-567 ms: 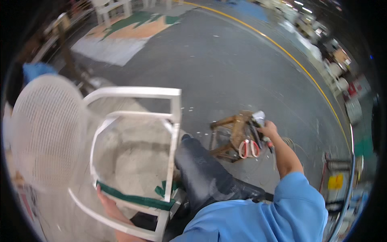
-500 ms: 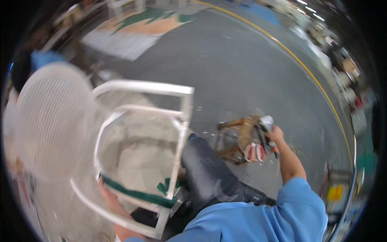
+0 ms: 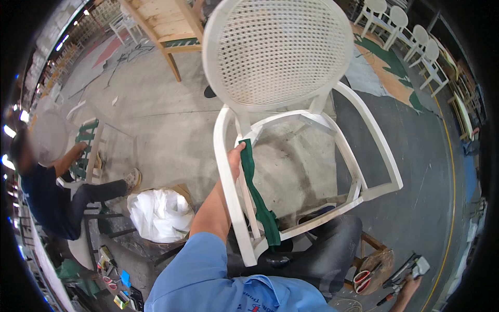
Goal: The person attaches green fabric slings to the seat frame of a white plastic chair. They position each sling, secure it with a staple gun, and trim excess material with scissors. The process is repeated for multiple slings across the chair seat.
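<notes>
A white armchair frame (image 3: 397,177) with an oval woven back (image 3: 280,49) and an open seat stands before me, its near part by my legs. A green webbing strap (image 3: 249,182) lies along the left seat rail, its near end at the front corner. My left hand (image 3: 235,160), reaching past the left armrest, pinches the strap's far end against the rail. At the lower right, my right hand (image 3: 410,287) is closed around a staple gun (image 3: 418,268) with a silver head, held out beside a small wooden stool (image 3: 382,260). Red-handled scissors (image 3: 362,281) lie on that stool.
A cardboard container holding white sheeting (image 3: 161,214) stands left of me. Farther left, a co-worker (image 3: 49,192) sits at another chair frame with green straps (image 3: 86,132). A wooden chair (image 3: 166,31) stands beyond mine. Several white chairs (image 3: 397,21) line the far right.
My view has swung left, bringing the chair frame from the left to the middle. The staple gun in my right hand has moved from over the stool to beside it.
</notes>
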A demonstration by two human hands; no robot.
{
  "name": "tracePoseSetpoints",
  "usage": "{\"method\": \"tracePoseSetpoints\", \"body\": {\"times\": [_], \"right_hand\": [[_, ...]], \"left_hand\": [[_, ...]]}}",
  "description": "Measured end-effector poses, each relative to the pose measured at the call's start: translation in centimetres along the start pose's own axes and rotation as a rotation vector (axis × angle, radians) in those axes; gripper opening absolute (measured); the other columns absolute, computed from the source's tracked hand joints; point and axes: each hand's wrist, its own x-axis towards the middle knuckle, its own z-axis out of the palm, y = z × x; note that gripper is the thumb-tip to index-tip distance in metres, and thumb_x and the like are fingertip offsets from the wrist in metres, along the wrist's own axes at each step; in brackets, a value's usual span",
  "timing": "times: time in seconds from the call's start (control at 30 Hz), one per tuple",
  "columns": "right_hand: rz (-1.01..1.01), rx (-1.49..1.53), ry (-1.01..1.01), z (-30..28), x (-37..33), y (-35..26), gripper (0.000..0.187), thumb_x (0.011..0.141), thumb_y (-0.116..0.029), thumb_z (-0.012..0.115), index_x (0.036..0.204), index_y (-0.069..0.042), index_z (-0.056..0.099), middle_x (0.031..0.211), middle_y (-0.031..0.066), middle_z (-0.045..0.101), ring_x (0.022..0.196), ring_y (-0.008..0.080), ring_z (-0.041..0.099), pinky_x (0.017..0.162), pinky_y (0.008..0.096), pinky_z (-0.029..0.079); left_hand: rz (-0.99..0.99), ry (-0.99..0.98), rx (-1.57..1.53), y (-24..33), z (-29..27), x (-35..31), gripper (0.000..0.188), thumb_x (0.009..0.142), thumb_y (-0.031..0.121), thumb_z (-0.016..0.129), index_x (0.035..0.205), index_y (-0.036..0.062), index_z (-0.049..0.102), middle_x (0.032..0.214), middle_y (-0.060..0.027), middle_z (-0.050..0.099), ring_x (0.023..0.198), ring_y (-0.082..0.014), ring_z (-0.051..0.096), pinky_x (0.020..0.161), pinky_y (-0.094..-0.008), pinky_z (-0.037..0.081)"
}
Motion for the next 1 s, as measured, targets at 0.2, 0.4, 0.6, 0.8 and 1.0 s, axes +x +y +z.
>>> {"method": "tracePoseSetpoints", "body": {"times": [0.2,0.4,0.6,0.8,1.0], "right_hand": [[0.005,0.368,-0.353,8.4,-3.4,-18.7,0.051,0.091,-0.041,0.075,0.115,0.002,0.061,0.072,0.0052,0.057,0.057,0.0166,0.056,0.052,0.0317,0.047],[-0.051,0.3,-0.937,33.5,-12.0,-31.6,0.041,0.089,-0.025,0.078,0.115,0.004,0.064,0.08,0.0108,0.068,0.06,0.0208,0.065,0.053,0.0357,0.054],[0.206,0.191,-1.3,53.6,-18.8,-33.0,0.038,0.089,-0.021,0.082,0.115,0.0,0.063,0.095,0.0097,0.069,0.058,0.0193,0.065,0.049,0.0347,0.052],[0.174,0.066,-1.235,61.3,-22.0,-31.4,0.026,0.094,-0.026,0.078,0.106,-0.006,0.068,0.091,0.0039,0.067,0.057,0.014,0.056,0.046,0.0313,0.045],[0.14,0.025,-1.203,63.4,-22.9,-30.4,0.026,0.093,-0.026,0.078,0.103,-0.004,0.068,0.084,0.0043,0.067,0.055,0.0136,0.056,0.046,0.0313,0.045]], "left_hand": [[-0.037,-0.04,-0.015,-0.6,3.6,-0.9,0.034,0.096,0.04,0.067,0.1,0.0061,0.073,0.087,-0.0071,0.068,0.077,-0.0196,0.063,0.072,-0.0363,0.051],[-0.086,-0.013,-0.299,-2.0,1.2,3.1,0.022,0.085,0.02,0.084,0.095,0.0063,0.071,0.077,-0.0018,0.064,0.061,-0.0164,0.06,0.054,-0.033,0.047],[-0.026,-0.016,-0.086,-3.3,1.2,4.1,0.04,0.086,0.04,0.079,0.093,0.0018,0.069,0.075,-0.0041,0.065,0.062,-0.0162,0.061,0.056,-0.0364,0.048],[-0.009,0.018,-0.096,-3.5,1.1,4.2,0.04,0.088,0.033,0.078,0.101,-0.0024,0.066,0.081,-0.0097,0.069,0.065,-0.0187,0.065,0.057,-0.036,0.052],[0.024,-0.015,-0.217,-4.0,0.4,4.7,0.036,0.09,0.024,0.075,0.109,-0.005,0.063,0.087,-0.0136,0.071,0.069,-0.0213,0.068,0.061,-0.0364,0.056]]}}
